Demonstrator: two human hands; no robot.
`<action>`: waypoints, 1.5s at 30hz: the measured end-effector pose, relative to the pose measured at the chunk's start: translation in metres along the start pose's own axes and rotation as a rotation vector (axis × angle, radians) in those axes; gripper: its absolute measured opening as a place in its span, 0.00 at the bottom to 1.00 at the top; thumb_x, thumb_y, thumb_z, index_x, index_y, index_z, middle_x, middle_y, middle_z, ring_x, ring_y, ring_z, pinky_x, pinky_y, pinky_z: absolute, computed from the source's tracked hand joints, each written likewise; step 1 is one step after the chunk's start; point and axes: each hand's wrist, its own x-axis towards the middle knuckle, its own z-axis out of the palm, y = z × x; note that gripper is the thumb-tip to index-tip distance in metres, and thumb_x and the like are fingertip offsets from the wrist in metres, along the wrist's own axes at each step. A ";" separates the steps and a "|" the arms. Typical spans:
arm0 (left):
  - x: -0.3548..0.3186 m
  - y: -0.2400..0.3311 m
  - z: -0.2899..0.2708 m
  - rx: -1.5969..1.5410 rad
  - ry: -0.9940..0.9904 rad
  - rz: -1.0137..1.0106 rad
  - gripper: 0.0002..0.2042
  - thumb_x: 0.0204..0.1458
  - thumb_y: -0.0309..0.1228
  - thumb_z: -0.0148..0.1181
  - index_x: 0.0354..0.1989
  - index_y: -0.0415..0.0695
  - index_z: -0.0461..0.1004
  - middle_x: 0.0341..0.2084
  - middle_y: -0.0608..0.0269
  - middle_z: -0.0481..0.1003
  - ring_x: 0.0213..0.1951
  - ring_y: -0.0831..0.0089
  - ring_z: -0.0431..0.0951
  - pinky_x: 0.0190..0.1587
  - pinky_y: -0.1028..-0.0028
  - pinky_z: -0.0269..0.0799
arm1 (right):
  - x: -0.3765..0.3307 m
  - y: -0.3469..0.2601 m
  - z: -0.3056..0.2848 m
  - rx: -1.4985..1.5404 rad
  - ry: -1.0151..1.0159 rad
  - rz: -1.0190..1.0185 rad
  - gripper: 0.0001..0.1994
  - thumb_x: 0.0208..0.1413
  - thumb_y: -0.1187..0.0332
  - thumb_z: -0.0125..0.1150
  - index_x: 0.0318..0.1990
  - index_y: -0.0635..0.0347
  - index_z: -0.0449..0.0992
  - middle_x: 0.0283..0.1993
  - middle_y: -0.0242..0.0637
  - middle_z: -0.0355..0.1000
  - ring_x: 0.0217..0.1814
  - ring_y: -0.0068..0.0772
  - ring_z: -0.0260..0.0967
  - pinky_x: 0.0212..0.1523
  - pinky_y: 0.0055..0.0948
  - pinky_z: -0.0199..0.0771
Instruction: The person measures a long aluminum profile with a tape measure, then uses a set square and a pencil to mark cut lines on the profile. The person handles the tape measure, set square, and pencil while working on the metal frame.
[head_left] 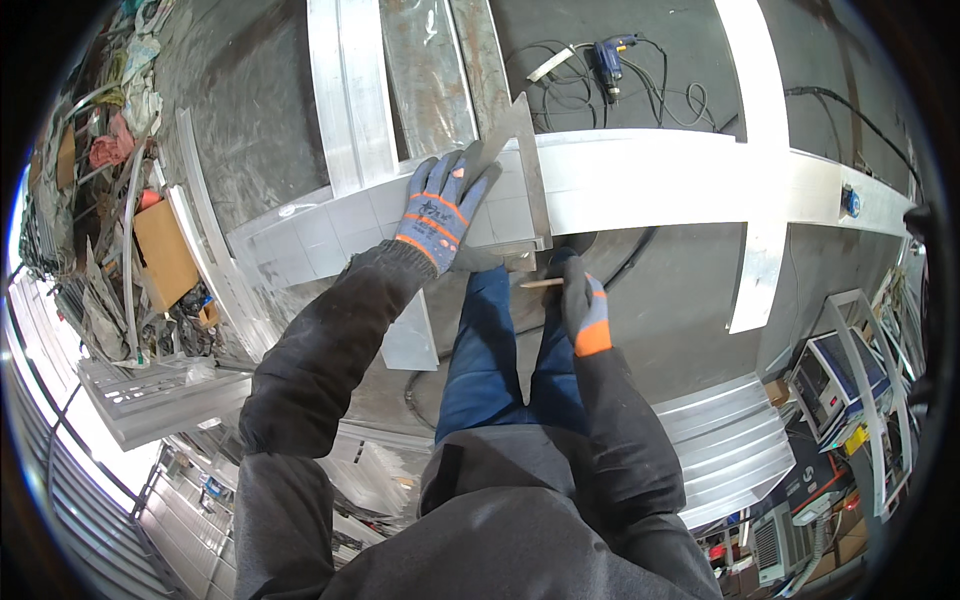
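Note:
My left hand, in a grey-blue glove with orange bands, lies flat with its fingers stretched out. It rests on a long silver metal profile, beside a triangular metal square that sits across it. Left of that hand, thin lines cross the profile's grey face at intervals. Close to my legs, my right hand, gloved alike, is closed around a thin pencil. The pencil's tip points left and stays apart from the profile, just below the square's near edge.
A blue corded drill lies beyond the profile among loose cables. Another metal bar crosses at the right, with a small blue tape measure farther along. Ribbed metal panels lie at lower right; a cardboard piece stands left.

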 end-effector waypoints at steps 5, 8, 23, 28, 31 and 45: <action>0.000 0.000 0.000 0.078 0.001 0.009 0.31 0.52 0.30 0.56 0.68 0.42 0.66 0.68 0.38 0.58 0.71 0.42 0.57 0.73 0.41 0.50 | -0.006 -0.048 -0.016 0.049 0.169 -0.268 0.16 0.72 0.60 0.54 0.48 0.66 0.81 0.35 0.35 0.79 0.34 0.22 0.74 0.35 0.22 0.73; -0.001 0.001 0.000 0.050 0.025 0.000 0.33 0.52 0.30 0.56 0.71 0.44 0.64 0.67 0.38 0.59 0.71 0.43 0.57 0.73 0.42 0.49 | 0.021 -0.075 0.004 0.002 0.277 -0.494 0.10 0.68 0.69 0.59 0.49 0.67 0.81 0.37 0.37 0.80 0.39 0.26 0.78 0.42 0.24 0.77; 0.001 0.001 -0.004 0.040 -0.001 -0.017 0.38 0.53 0.29 0.55 0.77 0.48 0.54 0.70 0.43 0.56 0.71 0.47 0.56 0.74 0.45 0.47 | 0.059 -0.093 0.034 -0.333 0.282 -0.772 0.11 0.62 0.74 0.64 0.50 0.64 0.81 0.45 0.43 0.81 0.50 0.33 0.78 0.57 0.31 0.77; 0.001 0.002 -0.005 0.036 -0.023 -0.021 0.43 0.51 0.27 0.58 0.78 0.50 0.50 0.71 0.43 0.55 0.72 0.47 0.56 0.74 0.44 0.46 | 0.062 -0.095 0.031 -0.459 0.305 -0.921 0.09 0.61 0.75 0.64 0.49 0.62 0.81 0.42 0.40 0.81 0.45 0.28 0.78 0.50 0.29 0.76; -0.001 0.002 -0.004 0.059 -0.047 -0.019 0.42 0.51 0.28 0.58 0.78 0.50 0.50 0.71 0.43 0.56 0.72 0.47 0.56 0.74 0.44 0.45 | 0.058 -0.088 0.021 -0.561 0.264 -0.900 0.09 0.61 0.76 0.64 0.48 0.63 0.81 0.42 0.44 0.81 0.45 0.33 0.79 0.50 0.30 0.77; 0.002 0.003 0.002 0.047 0.018 -0.021 0.39 0.50 0.26 0.57 0.76 0.49 0.57 0.72 0.43 0.54 0.73 0.46 0.55 0.74 0.43 0.46 | -0.003 0.027 0.009 -0.187 0.039 -0.146 0.11 0.69 0.64 0.57 0.35 0.63 0.74 0.22 0.28 0.67 0.22 0.20 0.63 0.24 0.28 0.64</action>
